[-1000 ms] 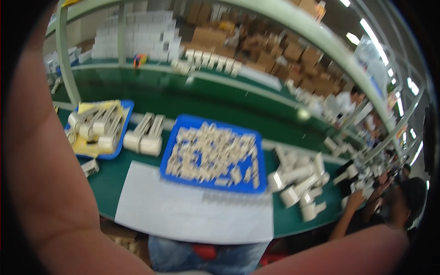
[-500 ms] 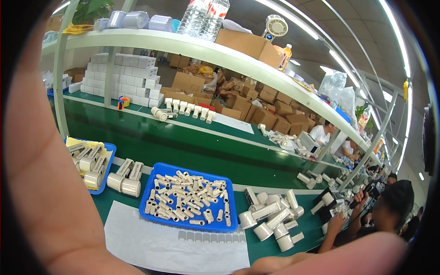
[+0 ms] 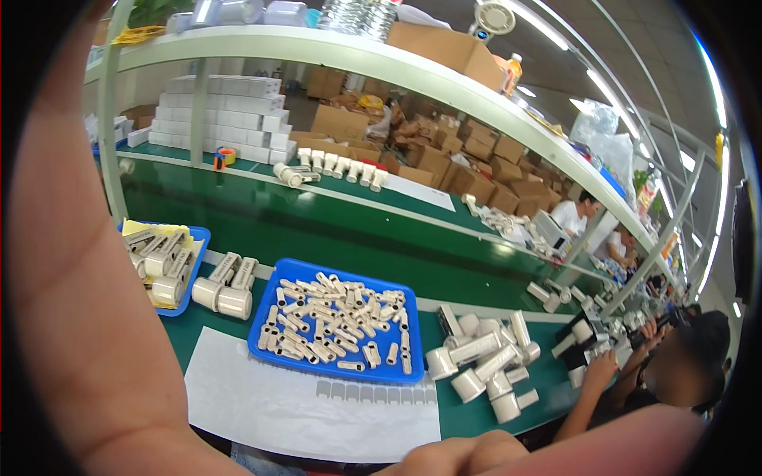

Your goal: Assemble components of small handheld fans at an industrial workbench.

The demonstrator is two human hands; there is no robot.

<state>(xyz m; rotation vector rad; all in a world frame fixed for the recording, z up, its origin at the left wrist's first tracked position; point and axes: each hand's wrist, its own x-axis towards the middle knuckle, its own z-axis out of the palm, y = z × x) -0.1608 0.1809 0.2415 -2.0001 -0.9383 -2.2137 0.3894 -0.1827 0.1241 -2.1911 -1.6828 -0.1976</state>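
Blue tray (image 3: 298, 270): on the green surface (image 3: 468, 412), strewn with small cream pieces (image 3: 337, 329), its near edge by the white sheet (image 3: 254, 397).
White sheet: flat, nearest the hands.
Left hand (image 3: 103, 301): palm looming at far left, fingers out of sight; I can't tell its grip.
Right hand (image 3: 468, 454): knuckles bent beside the sheet's near edge; grip hidden from me.
Cream gadgets (image 3: 476, 349): heaped right of the tray.
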